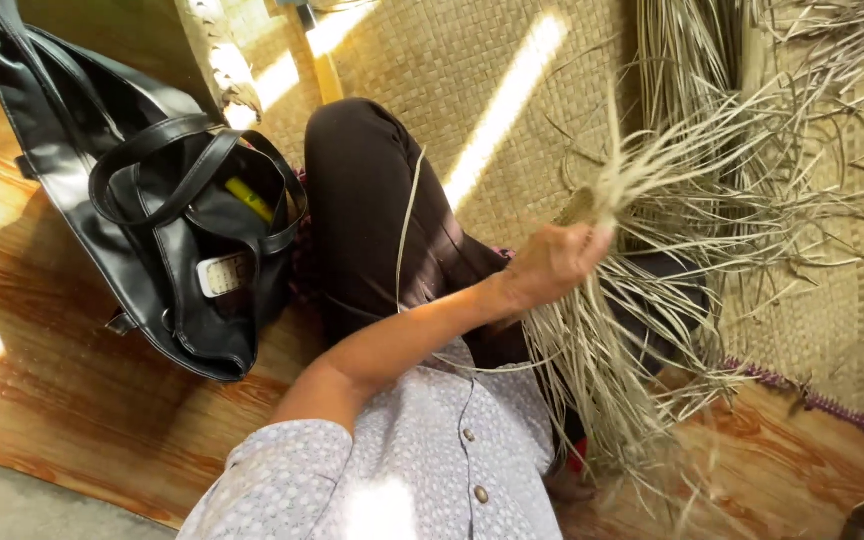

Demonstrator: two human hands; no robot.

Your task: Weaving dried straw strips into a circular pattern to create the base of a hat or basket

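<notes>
A person's left hand [550,265], arm bent across the lap, closes around a bundle of dried straw strips [642,190] (black handbag [152,220] alongside) above a woven mat [452,70].

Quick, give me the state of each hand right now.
Left hand: closed around a bundle of dried grass strips.
Right hand: not in view, so its state cannot be told.

Warm, hard sunlight in slanting streaks over the woven mat [452,70], deep shadows, slight motion blur.
</notes>
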